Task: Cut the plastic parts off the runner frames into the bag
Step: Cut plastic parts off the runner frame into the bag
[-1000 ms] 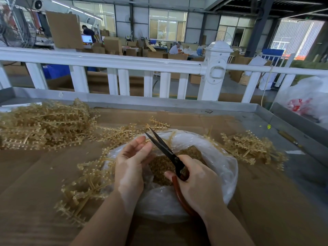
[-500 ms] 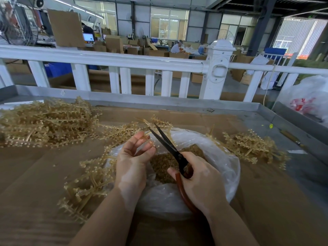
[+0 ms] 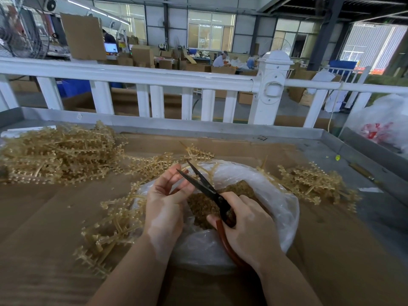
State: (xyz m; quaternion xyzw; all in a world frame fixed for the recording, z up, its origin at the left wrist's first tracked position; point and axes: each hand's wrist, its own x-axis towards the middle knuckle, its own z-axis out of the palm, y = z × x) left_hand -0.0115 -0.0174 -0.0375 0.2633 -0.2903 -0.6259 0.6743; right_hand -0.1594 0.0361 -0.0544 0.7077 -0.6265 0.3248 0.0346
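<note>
Cutting station, one moment, itemised

- Left hand: over the near-left rim of the bag, fingers curled upward; it appears to pinch a thin runner strand at the fingertips, though the strand itself is too fine to make out there
- Right hand: over the middle of the bag, fingers wrapped round the red-brown handles of the scissors
- Scissors: blades parted in a narrow V, long axis running from the right hand up and left, tips just beside the left fingertips; the coming snip turns on this gap, blades and fingers being very close
- Bag: clear plastic, mouth open directly below both hands, holding a heap of cut parts; anything snipped here should drop straight in
- Runner frames, near-left: lying against the bag's left side, just beside the left wrist, the nearer supply for that hand
- Runner frames, far-left pile: large heap, well apart from the hands
- Runner frames, right: smaller heap beyond the bag, nearer the right hand
- Table: cardboard-covered, open room at the near left; raised metal edge and white railing along the far side
</note>
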